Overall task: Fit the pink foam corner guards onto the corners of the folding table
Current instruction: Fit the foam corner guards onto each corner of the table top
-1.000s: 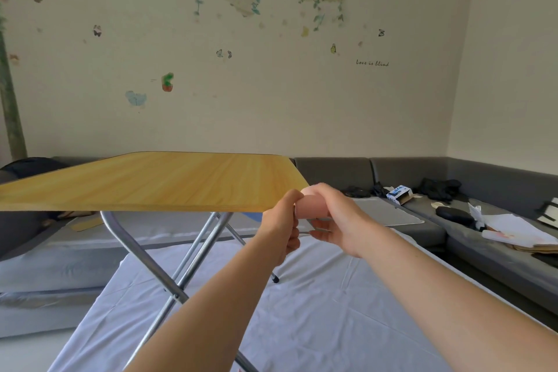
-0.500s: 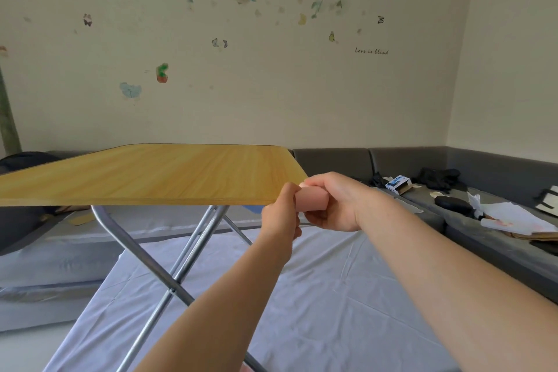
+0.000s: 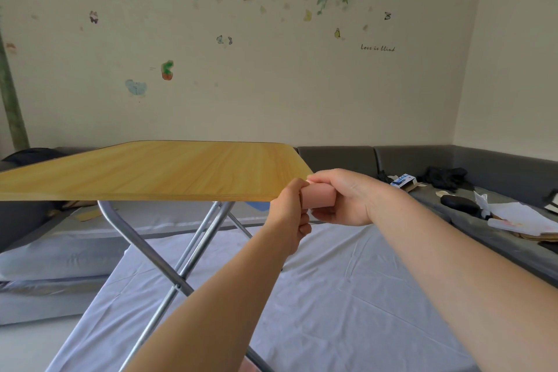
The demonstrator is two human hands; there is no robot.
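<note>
The folding table (image 3: 157,172) has a yellow wood-grain top on crossed metal legs (image 3: 184,254) and stands on a white sheet. A pink foam corner guard (image 3: 320,196) sits at the table's near right corner. My right hand (image 3: 341,198) wraps over it from the right, thumb below, fingers on top. My left hand (image 3: 290,214) pinches the guard's left end against the table's front edge. The corner itself is hidden behind both hands, so how far the guard is seated cannot be seen.
A white sheet (image 3: 332,296) covers the mattress under the table. A grey sofa (image 3: 416,160) runs along the back and right walls, strewn with a small box (image 3: 403,182), dark clothes (image 3: 444,177) and papers (image 3: 519,217). A folded mattress (image 3: 45,257) lies at left.
Both hands stay on the guard at the corner; the right hand's grip has shifted slightly over it. My head has tilted, moving the table a little lower in the view.
</note>
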